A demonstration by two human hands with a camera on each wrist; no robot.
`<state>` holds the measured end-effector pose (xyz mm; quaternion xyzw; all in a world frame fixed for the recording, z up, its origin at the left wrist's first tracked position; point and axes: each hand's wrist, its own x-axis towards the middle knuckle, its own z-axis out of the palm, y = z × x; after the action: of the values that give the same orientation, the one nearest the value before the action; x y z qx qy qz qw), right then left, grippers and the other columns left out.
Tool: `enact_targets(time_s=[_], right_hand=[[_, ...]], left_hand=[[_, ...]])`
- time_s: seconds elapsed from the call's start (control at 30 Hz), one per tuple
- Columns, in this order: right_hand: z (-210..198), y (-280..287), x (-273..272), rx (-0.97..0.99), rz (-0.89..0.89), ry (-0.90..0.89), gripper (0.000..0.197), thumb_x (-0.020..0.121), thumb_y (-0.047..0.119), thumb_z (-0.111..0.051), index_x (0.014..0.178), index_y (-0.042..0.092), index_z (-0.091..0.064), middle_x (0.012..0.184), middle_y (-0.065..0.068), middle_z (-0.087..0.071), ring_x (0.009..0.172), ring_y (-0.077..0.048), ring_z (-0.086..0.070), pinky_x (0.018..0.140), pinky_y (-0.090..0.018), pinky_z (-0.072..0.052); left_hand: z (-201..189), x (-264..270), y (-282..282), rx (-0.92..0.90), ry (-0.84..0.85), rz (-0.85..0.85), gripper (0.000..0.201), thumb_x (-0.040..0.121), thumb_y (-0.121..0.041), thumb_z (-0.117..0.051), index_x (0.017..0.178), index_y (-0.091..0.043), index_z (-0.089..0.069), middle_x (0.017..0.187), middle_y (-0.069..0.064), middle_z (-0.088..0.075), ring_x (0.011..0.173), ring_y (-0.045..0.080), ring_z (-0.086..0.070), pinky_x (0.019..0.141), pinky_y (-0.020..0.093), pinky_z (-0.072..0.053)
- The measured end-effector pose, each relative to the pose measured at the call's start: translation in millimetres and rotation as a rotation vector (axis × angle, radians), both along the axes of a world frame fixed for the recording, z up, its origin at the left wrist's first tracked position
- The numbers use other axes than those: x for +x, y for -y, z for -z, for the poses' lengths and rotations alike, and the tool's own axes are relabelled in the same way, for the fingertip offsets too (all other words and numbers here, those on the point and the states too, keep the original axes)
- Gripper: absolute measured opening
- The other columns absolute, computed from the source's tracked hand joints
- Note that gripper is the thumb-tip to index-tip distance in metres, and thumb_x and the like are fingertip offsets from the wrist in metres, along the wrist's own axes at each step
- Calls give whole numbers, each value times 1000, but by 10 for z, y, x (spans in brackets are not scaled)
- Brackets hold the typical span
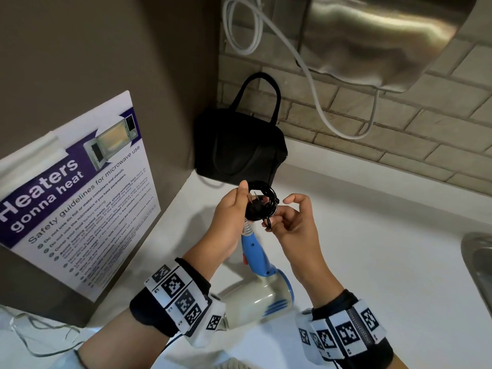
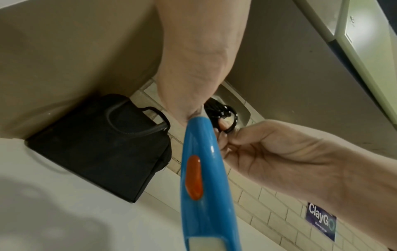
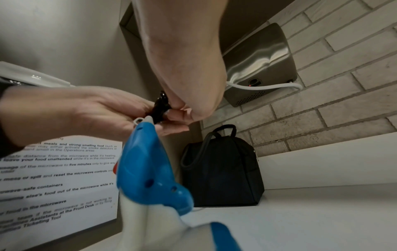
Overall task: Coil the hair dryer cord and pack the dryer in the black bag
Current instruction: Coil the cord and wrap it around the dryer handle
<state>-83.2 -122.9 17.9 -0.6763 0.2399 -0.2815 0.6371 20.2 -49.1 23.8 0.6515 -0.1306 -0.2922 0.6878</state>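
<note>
- Hair dryer (image 1: 262, 278), one, blue and white, hangs between two bare hands above a white counter (image 1: 372, 249), its blue handle pointing up toward the fingers and its white barrel lowest, close over the counter.
- One black cord (image 1: 262, 201), wound into a small tight coil, sits at the fingertips just above the handle's top end; a plug with metal prongs shows inside the coil.
- Left hand (image 1: 230, 217) grasps the coil, thumb over its top edge and fingers curled behind it.
- Right hand (image 1: 290, 222) pinches a loop of cord at the coil's lower right side; its index finger is raised and crooked, clear of the coil.
- One orange switch (image 2: 194, 177) lies on the handle, below the left fingers in the left wrist view.
- One black bag (image 1: 239, 145), with an upright carry handle, stands on the counter beyond the fingertips, in the corner where a brick-tile wall (image 1: 399, 134) meets a side panel, apart from both hands.
- One microwave safety poster (image 1: 77, 193) is on the panel to the left of the left hand.
- One steel wall dryer (image 1: 372, 35) with a white cable (image 1: 314, 83) hangs above and beyond the right hand.
- One sink edge (image 1: 479, 262) shows far right.
</note>
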Motion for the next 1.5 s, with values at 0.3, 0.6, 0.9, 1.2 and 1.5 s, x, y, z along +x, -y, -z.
enact_targets(time_s=[0.3, 0.6, 0.9, 1.2, 1.5], right_hand=[[-26, -23, 41, -26, -20, 44, 48, 88, -17, -46, 102, 29, -37, 83, -15, -59, 76, -24, -57, 79, -34, -50], [-150, -118, -42, -226, -92, 3, 55, 83, -19, -43, 123, 16, -59, 121, -3, -65, 113, -16, -61, 97, -33, -50], [-265, -69, 87, -373, 24, -178, 34, 85, 15, -70, 117, 25, -64, 98, 10, -70, 91, -3, -65, 84, -19, -53], [-436, 84, 169, -657, -171, -511, 17, 84, 27, -71, 97, 19, -63, 87, 5, -60, 74, -11, -58, 60, -10, -38], [-475, 171, 137, -694, -138, -296, 22, 75, 13, -78, 92, 12, -65, 106, -2, -47, 99, -12, -46, 80, 2, -31]], left_hand=[[22, -2, 14, -23, -130, 30, 41, 100, -43, -36, 106, -14, -64, 107, 16, -70, 98, 28, -68, 90, 45, -55], [69, -13, -39, -2, -57, 50, 36, 103, -30, -36, 117, -9, -62, 107, 16, -68, 96, 22, -68, 74, 27, -58], [34, -47, -56, 4, 61, 74, 29, 103, -20, -34, 107, -17, -62, 105, 12, -69, 95, 19, -68, 79, 28, -57], [-27, -15, -111, 4, 106, 111, 29, 103, -29, -33, 90, -26, -59, 88, -1, -65, 81, 11, -66, 65, 16, -56], [-149, 0, -104, -4, 72, 178, 35, 102, -30, -36, 105, -5, -60, 95, 13, -66, 75, 10, -70, 55, 14, -54]])
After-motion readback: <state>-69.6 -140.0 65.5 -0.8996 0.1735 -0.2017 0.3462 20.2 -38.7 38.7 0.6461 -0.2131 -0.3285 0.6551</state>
